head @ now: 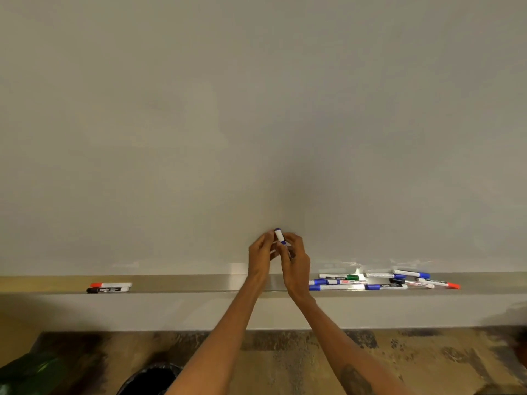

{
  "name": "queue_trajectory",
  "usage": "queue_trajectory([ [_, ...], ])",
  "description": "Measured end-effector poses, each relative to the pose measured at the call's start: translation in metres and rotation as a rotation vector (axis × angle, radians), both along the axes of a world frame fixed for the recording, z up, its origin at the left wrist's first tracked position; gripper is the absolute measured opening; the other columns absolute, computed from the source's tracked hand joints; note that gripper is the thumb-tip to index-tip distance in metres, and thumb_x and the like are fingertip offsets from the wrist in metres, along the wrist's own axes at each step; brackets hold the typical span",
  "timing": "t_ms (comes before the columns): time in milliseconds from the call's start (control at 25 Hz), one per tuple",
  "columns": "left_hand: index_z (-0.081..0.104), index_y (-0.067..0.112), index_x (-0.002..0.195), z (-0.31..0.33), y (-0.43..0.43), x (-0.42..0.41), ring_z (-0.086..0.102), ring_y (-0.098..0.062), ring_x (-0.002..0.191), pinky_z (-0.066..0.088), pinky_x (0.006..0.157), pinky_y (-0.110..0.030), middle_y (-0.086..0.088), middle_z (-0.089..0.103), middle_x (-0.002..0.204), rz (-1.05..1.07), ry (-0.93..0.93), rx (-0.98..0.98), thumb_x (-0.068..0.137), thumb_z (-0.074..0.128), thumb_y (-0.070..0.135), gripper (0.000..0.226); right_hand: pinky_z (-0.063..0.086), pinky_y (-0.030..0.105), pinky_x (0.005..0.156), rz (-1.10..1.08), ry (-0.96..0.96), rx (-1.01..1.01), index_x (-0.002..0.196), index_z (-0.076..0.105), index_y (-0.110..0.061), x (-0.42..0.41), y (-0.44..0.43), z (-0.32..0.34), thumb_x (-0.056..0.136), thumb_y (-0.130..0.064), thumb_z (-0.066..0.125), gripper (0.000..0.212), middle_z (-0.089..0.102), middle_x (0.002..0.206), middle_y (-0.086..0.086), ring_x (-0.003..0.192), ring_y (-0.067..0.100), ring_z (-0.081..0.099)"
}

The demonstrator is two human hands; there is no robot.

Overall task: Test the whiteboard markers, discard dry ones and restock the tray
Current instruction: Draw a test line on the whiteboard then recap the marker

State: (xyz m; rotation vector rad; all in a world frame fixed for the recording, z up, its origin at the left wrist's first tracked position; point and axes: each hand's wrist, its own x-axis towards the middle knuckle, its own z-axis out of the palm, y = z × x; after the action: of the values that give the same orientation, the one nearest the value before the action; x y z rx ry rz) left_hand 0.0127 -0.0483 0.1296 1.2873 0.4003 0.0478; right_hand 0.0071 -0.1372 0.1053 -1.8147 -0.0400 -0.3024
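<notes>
Both my hands meet in front of the whiteboard [256, 124], just above the metal tray [185, 283]. Between them stands a blue-and-white marker [279, 235], nearly upright. My left hand [261, 252] grips it from the left and my right hand [295, 258] from the right. Whether its cap is on or off is hidden by my fingers. On the tray's right side lies a pile of several markers [379, 280], blue, green, black and red. At the tray's left lie a red-capped marker [111, 284] and a black one [108, 289], side by side.
A black-lined bin [151, 380] stands on the floor below, left of my arms. A dark green bag [31, 372] sits at the bottom left. The floor is patterned brown and dark.
</notes>
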Motion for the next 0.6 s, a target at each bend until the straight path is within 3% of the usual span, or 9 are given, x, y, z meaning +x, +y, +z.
queue_trajectory([
  [160, 0.066, 0.014, 0.127, 0.040, 0.021, -0.014, 0.070, -0.016, 0.103, 0.058, 0.083, -0.025, -0.004, 0.073, 0.114, -0.009, -0.186, 0.033, 0.102, 0.050, 0.029, 0.033, 0.054, 0.027, 0.086, 0.086, -0.076, 0.081, 0.127, 0.059, -0.020, -0.002, 0.022, 0.041, 0.102, -0.021, 0.051, 0.026, 0.067, 0.113, -0.009, 0.101, 0.008, 0.064],
  [280, 0.068, 0.018, 0.123, 0.071, 0.039, -0.019, 0.069, -0.016, 0.105, 0.057, 0.089, -0.028, 0.001, 0.074, 0.111, 0.004, -0.296, 0.113, 0.102, 0.051, 0.029, 0.029, 0.051, 0.021, 0.094, 0.194, -0.104, 0.107, 0.136, 0.054, -0.018, -0.006, 0.041, 0.078, 0.104, -0.024, 0.047, 0.033, 0.064, 0.125, -0.004, 0.112, 0.009, 0.062],
  [360, 0.070, 0.022, 0.116, 0.095, 0.050, -0.022, 0.070, -0.016, 0.104, 0.057, 0.088, -0.028, 0.004, 0.075, 0.107, 0.016, -0.355, 0.128, 0.102, 0.051, 0.026, 0.024, 0.048, 0.013, 0.094, 0.216, -0.114, 0.104, 0.138, 0.051, -0.016, -0.008, 0.053, 0.103, 0.103, -0.024, 0.047, 0.036, 0.062, 0.128, -0.005, 0.114, 0.003, 0.060],
  [520, 0.067, 0.017, 0.125, 0.139, 0.065, -0.023, 0.066, -0.013, 0.114, 0.053, 0.097, -0.028, 0.004, 0.072, 0.119, 0.012, -0.445, 0.089, 0.105, 0.044, 0.030, 0.033, 0.038, 0.004, 0.099, 0.238, -0.194, 0.063, 0.141, 0.047, -0.011, -0.006, 0.072, 0.150, 0.104, -0.020, 0.044, 0.039, 0.052, 0.134, -0.012, 0.116, -0.023, 0.046],
  [600, 0.068, 0.016, 0.122, 0.162, 0.069, -0.023, 0.067, -0.014, 0.113, 0.053, 0.096, -0.027, 0.003, 0.072, 0.118, 0.039, -0.498, 0.062, 0.104, 0.045, 0.030, 0.032, 0.042, 0.011, 0.102, 0.228, -0.257, 0.013, 0.141, 0.049, -0.011, -0.004, 0.080, 0.169, 0.105, -0.022, 0.043, 0.039, 0.056, 0.135, -0.007, 0.121, -0.009, 0.051],
])
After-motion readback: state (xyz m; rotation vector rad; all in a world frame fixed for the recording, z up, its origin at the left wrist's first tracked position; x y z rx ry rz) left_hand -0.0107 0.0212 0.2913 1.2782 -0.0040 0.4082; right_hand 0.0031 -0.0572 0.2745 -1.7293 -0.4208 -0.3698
